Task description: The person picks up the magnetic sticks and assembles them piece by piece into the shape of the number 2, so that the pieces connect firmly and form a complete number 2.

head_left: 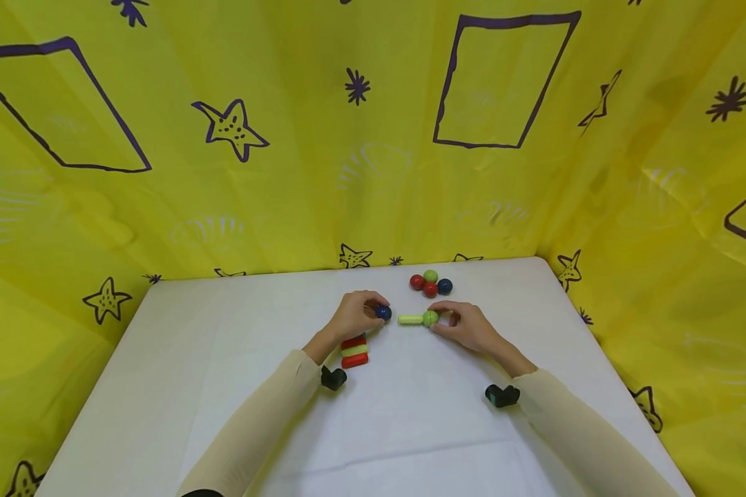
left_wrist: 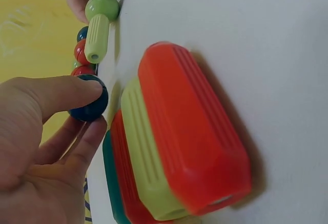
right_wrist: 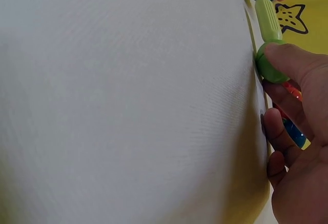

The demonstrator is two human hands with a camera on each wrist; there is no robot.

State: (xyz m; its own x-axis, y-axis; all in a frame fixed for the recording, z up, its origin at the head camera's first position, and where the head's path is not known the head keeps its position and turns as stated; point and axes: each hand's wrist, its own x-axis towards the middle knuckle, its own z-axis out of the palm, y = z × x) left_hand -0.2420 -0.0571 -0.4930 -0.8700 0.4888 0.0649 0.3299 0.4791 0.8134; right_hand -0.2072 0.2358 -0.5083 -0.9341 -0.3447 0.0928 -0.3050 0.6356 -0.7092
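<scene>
My left hand [head_left: 356, 315] pinches a dark blue ball [left_wrist: 88, 101] between thumb and fingers. Across from it, my right hand [head_left: 466, 326] grips a green ball [right_wrist: 270, 62] that has a light green ribbed rod [head_left: 410, 319] joined to it. The rod's free end points left toward the blue ball, with a small gap between them in the head view. Just below the left hand lies a row of ribbed rods [left_wrist: 189, 126] in red, light green and dark green-blue, side by side; the hand partly hides it in the head view.
Beyond the hands, a cluster of red, green and dark blue balls [head_left: 430, 289] rests on the white table [head_left: 423, 428]. Yellow patterned cloth [head_left: 298, 172] hangs behind and beside the table. Dark wrist devices [head_left: 502, 395] show near both sleeves.
</scene>
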